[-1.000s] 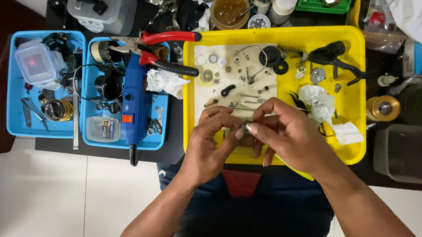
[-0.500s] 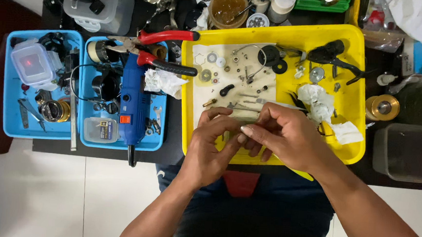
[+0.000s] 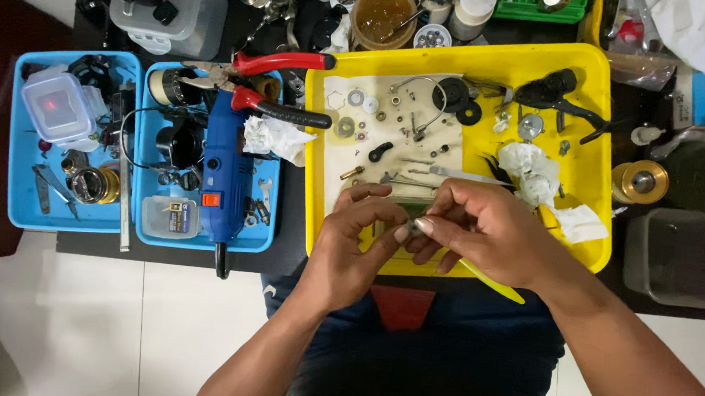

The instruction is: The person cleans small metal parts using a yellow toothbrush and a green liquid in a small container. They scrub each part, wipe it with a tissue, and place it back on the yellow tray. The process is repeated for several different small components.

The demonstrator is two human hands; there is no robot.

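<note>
Left hand (image 3: 350, 243): nearest the camera, fingers curled and pressed against a small part (image 3: 411, 219) at the near edge of the yellow tray (image 3: 596, 82).
Right hand (image 3: 489, 231): thumb and forefinger pinch the same small part from the other side; the fingertips of both hands meet on it.
Small part: mostly hidden between the fingertips; it looks greenish and thin, though its shape cannot be told.
Handling: a judgement only, but so tiny a piece calls for a light, steady pinch held low over the tray, so a slip lands inside the rim.
Yellow tray: smooth glossy plastic with a raised rim, on the dark table (image 3: 284, 243).
White paper sheet (image 3: 372, 142): flat, matte, strewn with small metal washers, screws and pins.
Crumpled tissue (image 3: 537, 173): soft, white, just beyond the right hand.
Blue rotary tool (image 3: 221, 182): long hard plastic body lying in a blue bin (image 3: 142, 234) to the left.
Red-handled pliers (image 3: 269, 87): rubbery grips, further back.
</note>
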